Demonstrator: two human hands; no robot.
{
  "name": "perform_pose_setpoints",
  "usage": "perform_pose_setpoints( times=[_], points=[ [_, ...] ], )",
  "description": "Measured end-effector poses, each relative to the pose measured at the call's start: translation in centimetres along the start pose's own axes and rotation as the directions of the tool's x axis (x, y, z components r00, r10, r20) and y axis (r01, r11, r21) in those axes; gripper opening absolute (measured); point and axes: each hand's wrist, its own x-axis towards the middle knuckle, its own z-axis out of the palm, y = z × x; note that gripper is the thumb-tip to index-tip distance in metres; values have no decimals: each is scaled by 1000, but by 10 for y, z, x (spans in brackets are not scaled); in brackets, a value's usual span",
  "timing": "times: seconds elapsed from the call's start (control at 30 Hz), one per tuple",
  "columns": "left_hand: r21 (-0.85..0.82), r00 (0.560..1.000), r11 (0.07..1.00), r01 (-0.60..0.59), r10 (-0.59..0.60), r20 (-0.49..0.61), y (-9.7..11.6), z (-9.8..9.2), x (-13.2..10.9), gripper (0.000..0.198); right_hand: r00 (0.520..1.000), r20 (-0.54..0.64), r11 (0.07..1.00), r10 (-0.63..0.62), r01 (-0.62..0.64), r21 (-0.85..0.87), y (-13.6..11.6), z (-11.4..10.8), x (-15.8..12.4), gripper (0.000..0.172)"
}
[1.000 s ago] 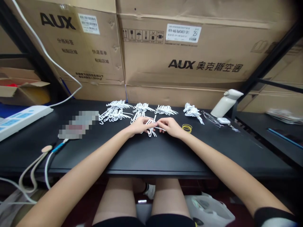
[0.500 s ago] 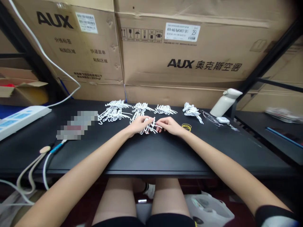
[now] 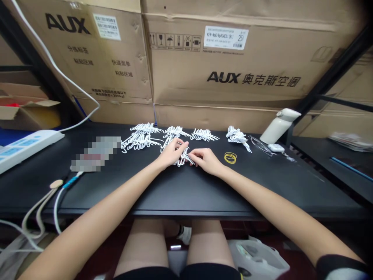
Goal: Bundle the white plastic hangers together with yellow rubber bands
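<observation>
Thin white hooks are gathered in a small bunch between my two hands, above the black table. My left hand is closed on the bunch, thumb on top. My right hand pinches the ends of the hooks from the right side. Behind my hands lie piles of the same hooks: a large double pile to the left, one just behind my left hand, one in the middle and one to the right. Yellow rubber bands lie right of my right hand.
A cream bottle, a cable loop and a small white case are at the back right. On the left are a power strip, a blurred device and cables. Cardboard boxes stand behind the table.
My right hand has moved slightly down and left, onto the ends of the hooks. The bunch is tilted differently, and my left thumb and fingers have shifted on it.
</observation>
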Motion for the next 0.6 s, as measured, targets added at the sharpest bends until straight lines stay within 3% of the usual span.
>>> perform_pose_setpoints(
  times=[0.1, 0.33, 0.6],
  points=[
    [40, 996, 999, -19, 23, -87, -1, 1, 0, 33, 999, -34, 1000, -8, 8, -5, 0, 1, 0, 29],
    [-141, 995, 990, 19, -5, 104, 8, 4, -5, 29, 999, 13, 981, 49, -51, 189, -2, 4, 0, 33],
    [-50, 990, 991, -123, 126, 62, 7, 2, -3, 33, 986, 113, 926, 125, -157, 344, 1, 4, 3, 37]
  ],
)
